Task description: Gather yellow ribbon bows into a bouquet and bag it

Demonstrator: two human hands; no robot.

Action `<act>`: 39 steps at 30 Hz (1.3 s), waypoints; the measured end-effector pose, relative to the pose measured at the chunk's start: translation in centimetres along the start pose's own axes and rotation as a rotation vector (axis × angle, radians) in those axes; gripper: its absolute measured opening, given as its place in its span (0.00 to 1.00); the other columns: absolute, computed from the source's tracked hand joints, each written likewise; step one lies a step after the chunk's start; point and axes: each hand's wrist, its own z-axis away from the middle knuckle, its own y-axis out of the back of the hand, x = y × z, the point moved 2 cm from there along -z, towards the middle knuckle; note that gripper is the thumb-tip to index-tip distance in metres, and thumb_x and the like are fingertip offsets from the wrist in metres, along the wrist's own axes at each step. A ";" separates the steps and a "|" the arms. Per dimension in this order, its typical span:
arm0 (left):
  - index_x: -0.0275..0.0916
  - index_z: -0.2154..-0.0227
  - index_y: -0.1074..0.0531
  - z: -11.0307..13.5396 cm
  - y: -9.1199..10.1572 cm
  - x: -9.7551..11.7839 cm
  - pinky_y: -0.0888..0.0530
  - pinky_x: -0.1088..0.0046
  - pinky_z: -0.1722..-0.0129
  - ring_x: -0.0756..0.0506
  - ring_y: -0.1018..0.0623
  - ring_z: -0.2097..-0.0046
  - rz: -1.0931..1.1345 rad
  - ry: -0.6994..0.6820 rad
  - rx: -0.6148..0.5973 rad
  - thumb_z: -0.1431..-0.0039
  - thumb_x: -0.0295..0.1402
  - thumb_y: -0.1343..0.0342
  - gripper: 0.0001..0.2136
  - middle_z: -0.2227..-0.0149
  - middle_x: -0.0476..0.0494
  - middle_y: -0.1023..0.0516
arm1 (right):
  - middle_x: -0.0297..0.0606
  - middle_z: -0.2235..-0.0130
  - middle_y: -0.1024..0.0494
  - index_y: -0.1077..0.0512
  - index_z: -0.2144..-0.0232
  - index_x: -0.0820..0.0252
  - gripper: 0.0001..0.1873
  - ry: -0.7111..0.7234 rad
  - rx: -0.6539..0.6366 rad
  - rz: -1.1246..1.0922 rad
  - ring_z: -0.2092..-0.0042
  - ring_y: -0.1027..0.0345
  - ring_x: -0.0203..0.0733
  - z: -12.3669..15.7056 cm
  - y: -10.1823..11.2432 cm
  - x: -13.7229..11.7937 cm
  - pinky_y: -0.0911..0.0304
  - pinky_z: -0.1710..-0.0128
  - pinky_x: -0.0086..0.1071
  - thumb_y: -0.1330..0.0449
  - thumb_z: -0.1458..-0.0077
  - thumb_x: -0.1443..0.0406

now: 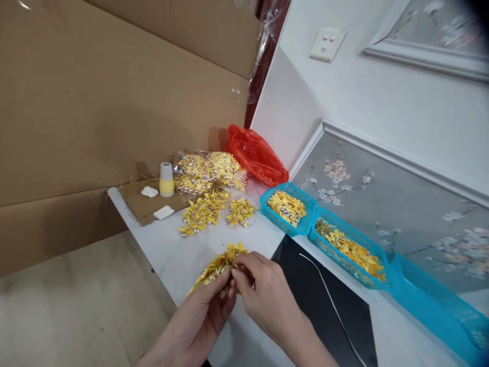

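Observation:
Both my hands meet over the near part of the white table [183,262]. My left hand [208,318] is closed on a garland of yellow petal-like pieces and gold strands [216,267], which arcs away behind the fingers. Fingertips of my right hand [263,285] pinch at the same garland, close against the left thumb. What exactly lies between the right fingertips is hidden. Beyond the hands lie a bunch of yellow flower pieces [204,211] and a smaller bunch [240,211].
Clear bags of yellow pieces [210,171], a red plastic bag [254,155] and a grey-yellow cone [166,179] stand at the back. Blue baskets [288,232] line the wall at right, two holding yellow pieces. A white cord [328,288] crosses a black mat [305,285].

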 end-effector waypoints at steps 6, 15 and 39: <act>0.31 0.62 0.25 0.3 0.2 -0.2 0.23 0.79 0.72 0.53 0.23 0.72 -0.003 0.000 -0.008 0.45 0.21 0.43 0.08 0.65 0.41 0.23 | 0.37 0.64 0.30 0.31 0.66 0.58 0.09 0.071 -0.085 0.030 0.65 0.33 0.38 0.7 0.2 -0.2 0.38 0.65 0.30 0.50 0.43 0.73; 0.29 0.67 0.25 -0.1 0.3 -0.1 0.29 0.85 0.82 0.56 0.28 0.77 -0.033 -0.011 -0.006 0.45 0.19 0.45 0.05 0.71 0.44 0.26 | 0.36 0.64 0.26 0.27 0.66 0.58 0.11 0.092 -0.125 -0.121 0.64 0.31 0.36 0.4 1.2 0.1 0.36 0.63 0.28 0.46 0.46 0.74; 0.23 0.63 0.26 0.2 0.1 1.2 0.20 0.80 0.68 0.48 0.19 0.67 0.089 0.069 0.115 0.46 0.16 0.45 0.08 0.64 0.31 0.20 | 0.31 0.71 0.31 0.29 0.70 0.64 0.13 -0.526 0.099 -0.752 0.72 0.37 0.31 -8.5 -1.8 11.5 0.39 0.75 0.24 0.37 0.48 0.58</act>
